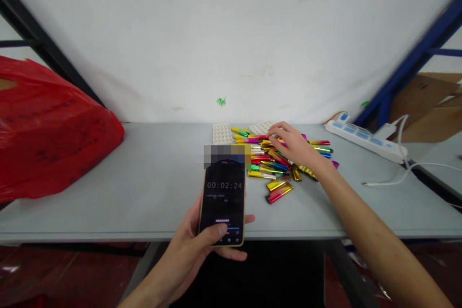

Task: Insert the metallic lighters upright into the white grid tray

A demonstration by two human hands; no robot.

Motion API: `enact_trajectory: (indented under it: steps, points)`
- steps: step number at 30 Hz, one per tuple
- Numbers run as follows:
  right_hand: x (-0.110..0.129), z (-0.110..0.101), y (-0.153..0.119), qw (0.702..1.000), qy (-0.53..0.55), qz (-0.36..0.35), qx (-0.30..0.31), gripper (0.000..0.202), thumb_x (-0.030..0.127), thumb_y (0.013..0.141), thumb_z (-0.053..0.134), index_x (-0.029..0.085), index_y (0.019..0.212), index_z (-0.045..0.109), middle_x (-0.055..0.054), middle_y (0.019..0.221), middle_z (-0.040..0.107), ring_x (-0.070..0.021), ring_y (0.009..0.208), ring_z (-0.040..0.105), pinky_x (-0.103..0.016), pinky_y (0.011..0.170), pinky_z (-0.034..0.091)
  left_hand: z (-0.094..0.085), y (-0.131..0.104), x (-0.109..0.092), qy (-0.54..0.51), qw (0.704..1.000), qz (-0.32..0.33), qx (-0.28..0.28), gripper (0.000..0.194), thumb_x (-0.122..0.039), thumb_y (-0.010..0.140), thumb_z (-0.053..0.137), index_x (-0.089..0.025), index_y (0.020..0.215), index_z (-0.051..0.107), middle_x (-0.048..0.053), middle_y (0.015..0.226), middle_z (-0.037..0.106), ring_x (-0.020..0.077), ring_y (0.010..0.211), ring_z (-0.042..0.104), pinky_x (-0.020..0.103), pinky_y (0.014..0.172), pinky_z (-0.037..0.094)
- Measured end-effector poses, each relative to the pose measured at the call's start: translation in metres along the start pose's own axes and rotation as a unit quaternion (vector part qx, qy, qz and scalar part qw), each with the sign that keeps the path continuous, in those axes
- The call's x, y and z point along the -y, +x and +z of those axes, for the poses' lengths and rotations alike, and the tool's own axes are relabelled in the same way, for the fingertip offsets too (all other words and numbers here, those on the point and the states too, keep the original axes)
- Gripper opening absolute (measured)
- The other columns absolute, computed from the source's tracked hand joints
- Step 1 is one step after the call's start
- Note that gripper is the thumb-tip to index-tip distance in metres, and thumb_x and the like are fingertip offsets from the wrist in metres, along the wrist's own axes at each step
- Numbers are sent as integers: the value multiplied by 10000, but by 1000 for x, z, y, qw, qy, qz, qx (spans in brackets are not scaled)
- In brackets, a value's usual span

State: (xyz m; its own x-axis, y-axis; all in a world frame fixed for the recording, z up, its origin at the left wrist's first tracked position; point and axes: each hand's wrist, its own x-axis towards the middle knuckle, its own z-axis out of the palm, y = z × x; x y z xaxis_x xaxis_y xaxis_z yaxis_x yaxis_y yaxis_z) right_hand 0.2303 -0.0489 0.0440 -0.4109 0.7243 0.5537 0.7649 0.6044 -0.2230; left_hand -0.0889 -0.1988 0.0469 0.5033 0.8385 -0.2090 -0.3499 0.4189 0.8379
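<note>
Left hand (pixel 195 245) clasped around a phone (pixel 224 202), thumb over its lower screen; right hand (pixel 291 147) loosely curled over multicoloured lighters (pixel 276 157), any pinch impossible to tell from here. These lie heaped on the bench (pixel 162 168), apparently largely unsorted. Beyond, two pale trays (pixel 222 134) lie near the wall (pixel 180 57).

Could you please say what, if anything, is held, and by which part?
The left hand holds the phone by its lower half. Right hand: I cannot tell.
</note>
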Motion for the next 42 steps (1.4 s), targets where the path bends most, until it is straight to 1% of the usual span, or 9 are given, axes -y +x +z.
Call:
enact_trajectory:
  steps: [4,6,8,14,18,23,34,39,42]
  points:
    - [0,1,0,1000,5,3,-2,176,257,1028,462,228,1094,623,-118,1151,596,-269,1061,635,-467,983,519,-3,-2,1,-66,994,-28,79,607,-199,878,657,-300,1457,507,116,1550,504,454,1388,487,594,967,575]
    - [2,2,0,1000,8,0,-4,173,256,1027,467,230,1099,622,-119,1158,599,-271,1072,633,-471,990,517,-2,-3,0,-89,990,-38,102,641,-226,847,656,-261,1469,502,129,1532,522,445,1383,495,606,1074,488]
    - [4,2,0,1000,7,-1,-2,173,257,1026,471,229,1102,623,-120,1158,602,-273,1072,633,-477,993,516,1,-3,-2,-96,988,-45,108,668,-248,834,654,-227,1480,487,152,1487,563,436,1342,542,585,1105,455]
    - [9,3,1,1000,4,-3,12,169,265,1022,483,222,1081,635,-124,1160,611,-280,1073,628,-480,981,514,16,-1,-4,-101,989,-59,95,617,-275,905,611,-228,1495,435,178,1399,633,409,1200,661,574,1043,493]
    - [10,3,1,1000,-2,-1,10,178,266,1016,486,216,1070,648,-130,1157,619,-289,1081,622,-480,970,514,20,0,-1,-102,992,-53,59,605,-360,952,581,-194,1506,405,195,1295,694,399,1152,691,538,1016,514]
    - [10,2,1,1000,-6,-2,8,180,258,1009,493,213,1074,654,-129,1155,630,-287,1070,623,-483,976,506,24,-4,-4,-112,991,-74,20,631,-446,970,560,-167,1508,388,206,1181,742,400,1046,735,530,947,550]
    - [14,1,1,1000,2,14,10,204,291,1017,482,227,1081,665,-124,1147,634,-287,1085,610,-477,985,498,25,-6,-8,-99,991,-84,-4,633,-530,952,590,-154,1448,477,201,1077,775,397,935,765,489,838,598]
    - [15,0,0,1000,4,21,15,218,307,1016,481,233,1096,671,-129,1158,633,-305,1102,600,-511,1003,489,26,-6,-8,-97,992,-84,-7,631,-525,930,636,-163,1428,501,193,1073,778,397,928,766,485,815,609]
    - [15,0,1,1000,2,22,17,225,313,1020,476,234,1096,672,-127,1154,633,-304,1103,598,-515,1007,486,28,-8,-9,-87,993,-77,-7,590,-469,907,692,-165,1388,535,183,1058,783,383,915,771,464,806,614]
